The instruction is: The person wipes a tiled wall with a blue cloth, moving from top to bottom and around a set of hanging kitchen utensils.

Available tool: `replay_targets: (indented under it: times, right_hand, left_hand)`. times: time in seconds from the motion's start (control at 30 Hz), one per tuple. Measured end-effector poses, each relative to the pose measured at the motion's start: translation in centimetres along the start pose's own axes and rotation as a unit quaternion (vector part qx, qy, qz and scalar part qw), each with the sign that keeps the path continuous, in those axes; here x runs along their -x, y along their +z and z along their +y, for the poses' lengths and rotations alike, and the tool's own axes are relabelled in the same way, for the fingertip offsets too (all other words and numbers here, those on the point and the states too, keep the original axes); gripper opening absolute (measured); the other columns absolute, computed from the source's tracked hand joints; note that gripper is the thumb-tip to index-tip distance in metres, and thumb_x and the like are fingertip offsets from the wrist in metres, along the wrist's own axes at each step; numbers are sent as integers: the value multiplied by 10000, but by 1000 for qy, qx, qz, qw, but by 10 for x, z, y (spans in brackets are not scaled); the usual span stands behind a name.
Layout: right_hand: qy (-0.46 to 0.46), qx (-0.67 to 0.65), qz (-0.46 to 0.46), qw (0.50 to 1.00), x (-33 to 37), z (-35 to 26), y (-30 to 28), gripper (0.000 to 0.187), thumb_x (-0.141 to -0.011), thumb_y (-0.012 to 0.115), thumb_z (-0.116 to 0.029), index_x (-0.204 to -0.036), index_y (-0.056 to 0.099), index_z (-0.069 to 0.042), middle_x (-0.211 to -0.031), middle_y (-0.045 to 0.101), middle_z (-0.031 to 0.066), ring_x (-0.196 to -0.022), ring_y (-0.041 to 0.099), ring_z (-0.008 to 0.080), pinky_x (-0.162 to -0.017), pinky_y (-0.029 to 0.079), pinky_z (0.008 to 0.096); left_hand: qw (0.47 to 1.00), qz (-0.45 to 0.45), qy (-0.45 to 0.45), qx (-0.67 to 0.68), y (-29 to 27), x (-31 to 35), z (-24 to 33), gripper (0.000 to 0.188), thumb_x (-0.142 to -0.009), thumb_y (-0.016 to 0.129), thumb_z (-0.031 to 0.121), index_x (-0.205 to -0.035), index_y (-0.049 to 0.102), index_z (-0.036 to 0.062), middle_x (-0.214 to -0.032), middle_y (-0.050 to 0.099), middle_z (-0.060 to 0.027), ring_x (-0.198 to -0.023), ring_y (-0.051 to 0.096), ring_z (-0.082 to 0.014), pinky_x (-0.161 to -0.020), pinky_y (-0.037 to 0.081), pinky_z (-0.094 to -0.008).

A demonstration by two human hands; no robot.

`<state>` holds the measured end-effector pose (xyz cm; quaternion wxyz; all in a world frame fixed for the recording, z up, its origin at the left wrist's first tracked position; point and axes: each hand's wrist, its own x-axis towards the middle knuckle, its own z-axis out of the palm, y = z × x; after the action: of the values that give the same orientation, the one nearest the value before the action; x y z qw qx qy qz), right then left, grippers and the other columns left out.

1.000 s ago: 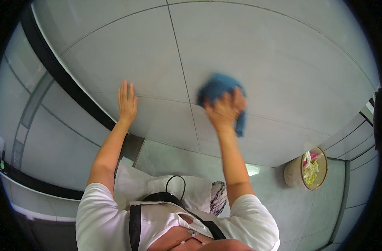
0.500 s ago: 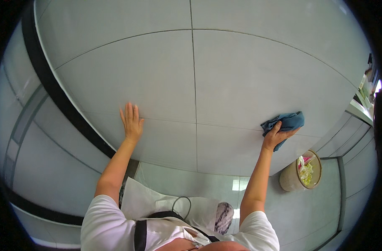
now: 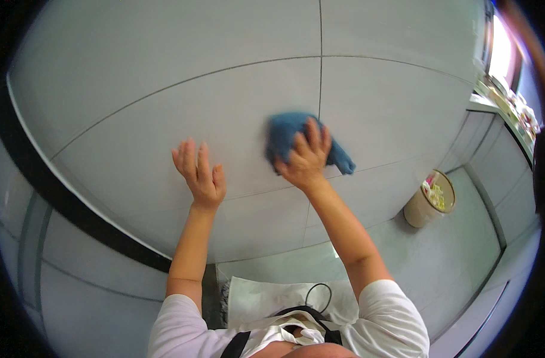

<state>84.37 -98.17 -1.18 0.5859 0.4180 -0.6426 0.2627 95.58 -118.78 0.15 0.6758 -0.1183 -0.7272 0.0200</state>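
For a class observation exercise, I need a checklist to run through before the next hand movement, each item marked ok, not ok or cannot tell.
1. Right hand over the blue cloth: ok.
2. Cloth against the tiled wall: ok.
3. Cloth fully covered by the hand: not ok; an end sticks out rightward.
4. Left hand free of objects: ok.
5. Left hand touching the wall: cannot tell.
6. Basket apart from both hands: ok.

The person wears a white top [image 3: 266, 337] with short, loose sleeves [image 3: 395, 316]. Black straps [image 3: 235, 345] lie over it, and a thin dark cord [image 3: 330, 293] loops near the waist.
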Motion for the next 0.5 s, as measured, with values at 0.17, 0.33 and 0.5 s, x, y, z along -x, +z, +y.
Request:
replay_targets:
  times: [0.17, 0.33, 0.5]
  right_hand:
    - [-27, 81, 23, 996, -54, -13, -3, 378, -585, 687, -300, -872, 627, -61, -1116, 532, 130, -1225, 379, 417, -984, 245, 598]
    - [177, 148, 127, 965, -54, 85, -41, 644, -710, 634, -261, -1201, 425, 99, -1310, 382, 272, -1261, 295, 434, -1044, 210, 515]
    - [311, 63, 197, 928, -73, 148, -92, 512, -861, 534, -192, -1273, 378, 67, -1311, 385, 235, -1226, 350, 335, -1049, 234, 374]
  left_hand:
    - [999, 19, 45, -10, -2, -43, -8, 416, -950, 382, 278, -1264, 470, 19, -1371, 357, -154, -1318, 264, -324, -1086, 122, -521]
    - [998, 0, 63, -2, -2, -41, -7, 393, -949, 379, 294, -1237, 515, 64, -1359, 390, -111, -1315, 277, -290, -1092, 104, -507]
    - [998, 2, 55, 16, -1, -44, -6, 383, -949, 378, 292, -1233, 522, 79, -1336, 423, -95, -1297, 303, -282, -1093, 104, -505]
